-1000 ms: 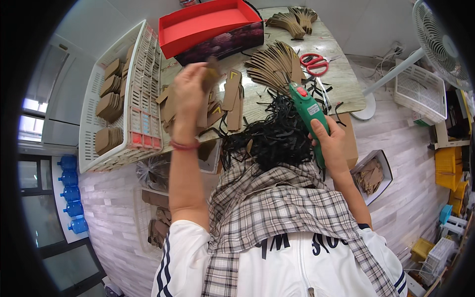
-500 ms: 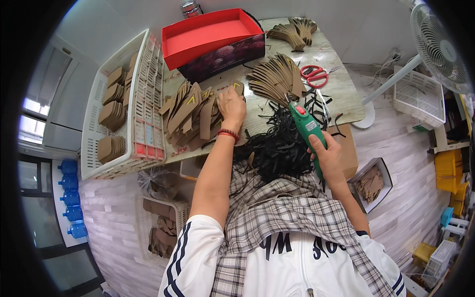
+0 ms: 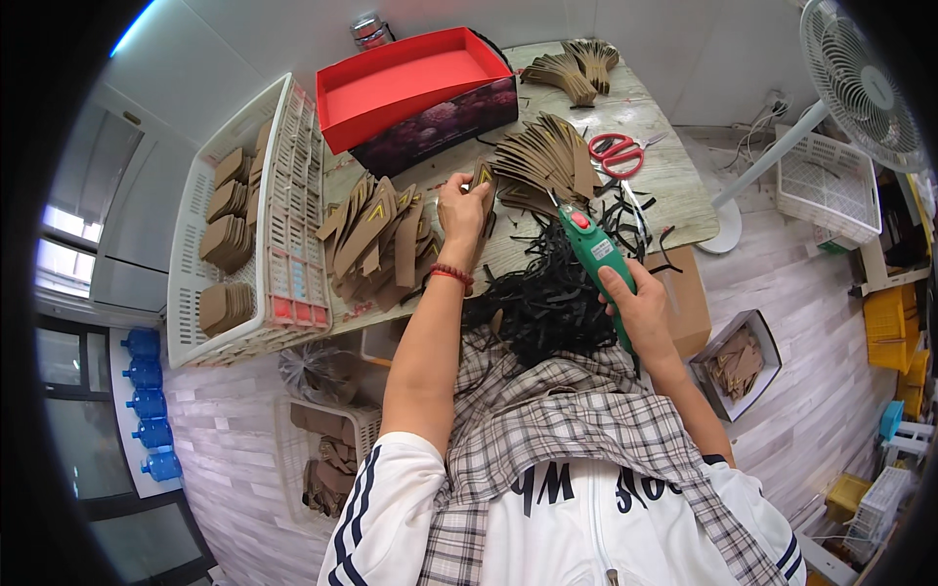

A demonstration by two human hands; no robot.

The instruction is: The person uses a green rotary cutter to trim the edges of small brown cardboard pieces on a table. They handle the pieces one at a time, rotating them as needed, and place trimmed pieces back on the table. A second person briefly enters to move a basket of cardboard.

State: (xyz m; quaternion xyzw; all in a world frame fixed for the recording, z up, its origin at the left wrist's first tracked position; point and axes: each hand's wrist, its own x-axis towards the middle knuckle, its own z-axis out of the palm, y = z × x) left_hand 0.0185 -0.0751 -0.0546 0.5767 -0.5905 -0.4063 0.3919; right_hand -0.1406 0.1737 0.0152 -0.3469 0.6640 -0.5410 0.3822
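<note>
My left hand [image 3: 461, 210] pinches a flat brown piece [image 3: 483, 174] with a yellow mark, at the right side of a loose heap of similar brown pieces [image 3: 376, 234]. In my right hand [image 3: 633, 296] is a green electric hand tool [image 3: 598, 244] with a red button, its thin metal tip pointing away from me. That tip lies at the near edge of a fanned stack of brown pieces [image 3: 549, 161]. Below the tool, a tangle of black strips [image 3: 542, 303] spills over the table's near edge towards my plaid apron [image 3: 547, 420].
Red-handled scissors [image 3: 616, 156] lie right of the fanned stack. Behind are a red box [image 3: 415, 88] and more bundled brown pieces [image 3: 562, 76]. A white plastic crate [image 3: 278, 195] borders the left; a fan [image 3: 860, 88] stands at right. A box [image 3: 738, 366] sits on the floor.
My left hand has drawn slightly nearer, with the brown piece now standing up between its fingers. My right hand still grips the green tool in nearly the same place. The view has shifted slightly.
</note>
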